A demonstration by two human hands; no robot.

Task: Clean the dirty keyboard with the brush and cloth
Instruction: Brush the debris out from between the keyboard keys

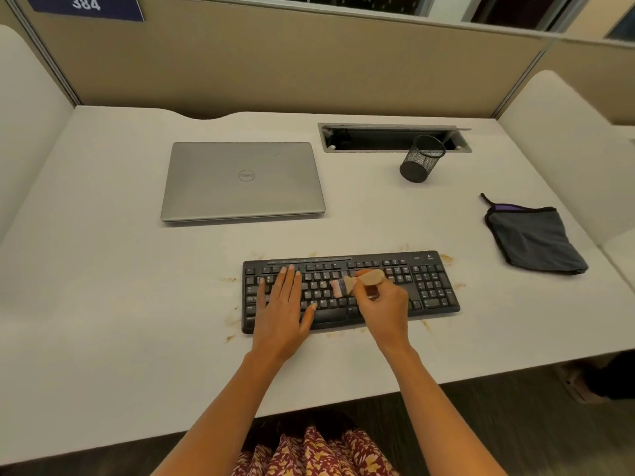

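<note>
- White tabletop (103, 269): brown crumbs (446, 258) ring the keyboard, and hard strokes could flick them off the front edge.
- Closed silver laptop (240, 187), toward the back edge, reads "Dell".
- Black keyboard (429, 286), near the front edge, might slide; the left hand (283, 304) lies flat on it, fingers straight.
- Dark grey cloth (532, 238) lies by the right edge.
- Right hand (385, 310) is clamped on the wooden-handled brush (360, 280), over the middle keys.
- Blue sign (84, 3) reads "384".

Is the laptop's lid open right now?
No, the silver laptop lies closed flat on the desk behind the keyboard.
</note>
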